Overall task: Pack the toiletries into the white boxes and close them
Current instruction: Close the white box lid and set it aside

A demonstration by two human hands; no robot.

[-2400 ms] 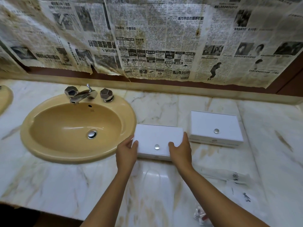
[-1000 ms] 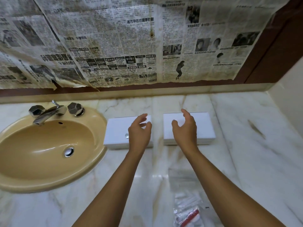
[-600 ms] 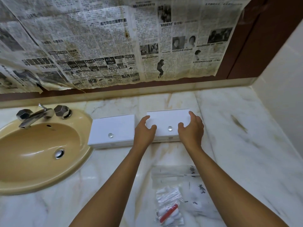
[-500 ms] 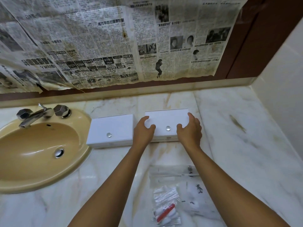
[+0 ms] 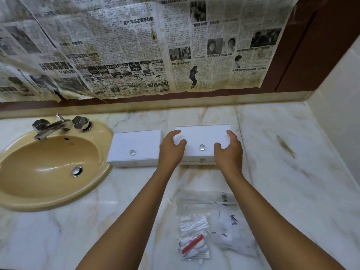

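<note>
Both grips clamped on right white box [image 5: 202, 137]: left hand [image 5: 170, 148] on its left end, right hand [image 5: 228, 151] on its right end, thumbs on the lid. Box sits toward the tabletop [image 5: 292, 172] back edge, lid down. Judged light, stiff card, smooth; lift lid by its end edges. Toiletry packets [image 5: 194, 240] lie unpacked near the front edge

Left hand [image 5: 171, 148] and right hand [image 5: 228, 151] forward, fingers curled, arms outstretched.
</note>
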